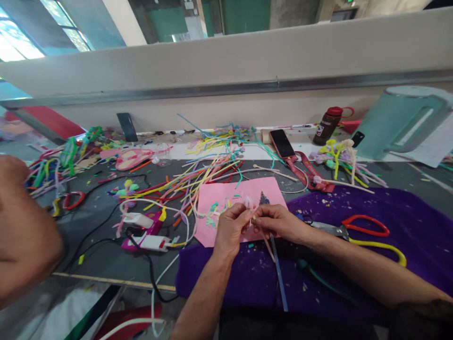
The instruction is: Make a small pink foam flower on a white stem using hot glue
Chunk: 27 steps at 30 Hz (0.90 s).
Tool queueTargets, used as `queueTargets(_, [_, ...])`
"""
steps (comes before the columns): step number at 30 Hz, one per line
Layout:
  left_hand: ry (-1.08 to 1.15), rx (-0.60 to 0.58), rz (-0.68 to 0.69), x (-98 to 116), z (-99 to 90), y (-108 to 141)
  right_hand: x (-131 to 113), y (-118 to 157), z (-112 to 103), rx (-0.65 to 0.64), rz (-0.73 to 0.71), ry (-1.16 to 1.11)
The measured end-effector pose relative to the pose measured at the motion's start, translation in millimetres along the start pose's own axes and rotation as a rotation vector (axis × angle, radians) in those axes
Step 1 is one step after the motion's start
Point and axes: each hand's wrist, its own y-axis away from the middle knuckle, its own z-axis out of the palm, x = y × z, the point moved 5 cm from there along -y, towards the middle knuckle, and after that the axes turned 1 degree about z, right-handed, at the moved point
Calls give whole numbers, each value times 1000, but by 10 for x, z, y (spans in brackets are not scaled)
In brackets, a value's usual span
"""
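Above a pink sheet [208, 196], my left hand [231, 226] and my right hand [276, 222] meet, both closed in a pinch. A small pale pink pipe-cleaner flower [248, 202] rises from between their fingertips. Its pale stem [269, 248] appears to run down below my right hand. Exactly where each finger grips is partly hidden. What looks like a glue gun [264, 199] lies under my right hand, with its nozzle pointing away and a translucent glue stick [279, 276] sticking out towards me. Green and yellow pipe-cleaner snippets [213, 215] litter the sheet.
Scissors [345, 231] lie on the purple cloth [318, 203] by my right forearm. Pipe cleaners [198, 174] spread across the table behind the sheet. A power strip [152, 226] with cables sits left. A phone [282, 143], bottle [328, 125] and jug [396, 123] stand behind. Another person's arm [24, 236] is far left.
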Motion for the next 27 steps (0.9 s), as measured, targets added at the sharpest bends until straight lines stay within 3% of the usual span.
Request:
queueTargets(10, [19, -54, -48, 13, 37, 21, 31, -4, -15, -20, -1, -104])
queueTargets(18, [13, -23, -34, 44, 28, 28, 54, -2, -20, -34, 40, -129])
queueTargets(22, [19, 19, -11, 62, 13, 22, 18, -17, -174, 125, -24, 55])
queueTargets(27, [-48, -16, 35, 104, 56, 52, 0, -24, -253, 256, -97, -56])
